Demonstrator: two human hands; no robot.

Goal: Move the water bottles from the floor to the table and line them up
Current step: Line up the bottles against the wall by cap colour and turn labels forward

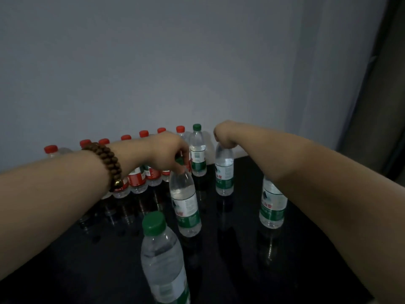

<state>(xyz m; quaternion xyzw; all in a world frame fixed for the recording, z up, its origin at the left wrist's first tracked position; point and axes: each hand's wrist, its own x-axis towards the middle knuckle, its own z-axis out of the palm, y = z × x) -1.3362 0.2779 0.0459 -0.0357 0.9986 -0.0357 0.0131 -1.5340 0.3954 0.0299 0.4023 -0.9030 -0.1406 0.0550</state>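
Pinching caps: left hand (pixel 168 153) grips a green-label bottle (pixel 186 205) at frame centre, right hand (pixel 224 134) another (pixel 224 170) just right, both on the black table (pixel 306 249). Best slid upright toward the red-capped row (pixel 140 170) at centre left, beside the end bottle (pixel 198 150). Label text is unreadable.

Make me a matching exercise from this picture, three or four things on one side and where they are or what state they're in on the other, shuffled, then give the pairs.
Column one:
1. left hand
2. right hand
3. nearest green-capped bottle
4. red-capped bottles

Column two:
A. standing free at the front of the table
B. lined up along the wall
C. gripping a bottle top, bracelet on its wrist
D. closed over the farther bottle's top

Pairs: 1-C, 2-D, 3-A, 4-B
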